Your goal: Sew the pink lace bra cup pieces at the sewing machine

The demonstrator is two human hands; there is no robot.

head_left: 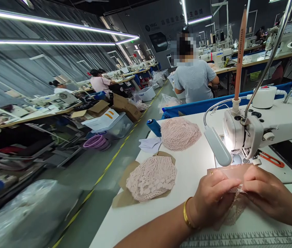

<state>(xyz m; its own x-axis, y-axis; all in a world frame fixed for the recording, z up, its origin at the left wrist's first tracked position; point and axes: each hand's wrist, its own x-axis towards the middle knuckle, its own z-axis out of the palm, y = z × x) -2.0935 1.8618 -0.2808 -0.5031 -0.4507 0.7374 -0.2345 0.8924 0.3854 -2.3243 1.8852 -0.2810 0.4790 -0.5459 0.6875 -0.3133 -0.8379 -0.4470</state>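
Note:
Both my hands pinch a piece of pale pink lace fabric [235,210] in front of the sewing machine [235,132]. My left hand [214,194], with a gold bangle at the wrist, has thumb and fingers closed on its edge. Close beside it, my right hand [266,191] grips the same edge, and the fingertips nearly meet. Part of the lace hangs below, mostly hidden by the hands. A smooth beige-pink panel [235,169] shows just behind the fingers, near the machine's foot.
Left on the white table lie a lace stack [152,177] on brown card and another lace pile [180,134]. A blue thread cone [153,127] and paper slip [149,144] are near them. Orange snips [271,159] lie right of the needle; a ruler [254,239] runs along the front. A co-worker [194,81] sits ahead.

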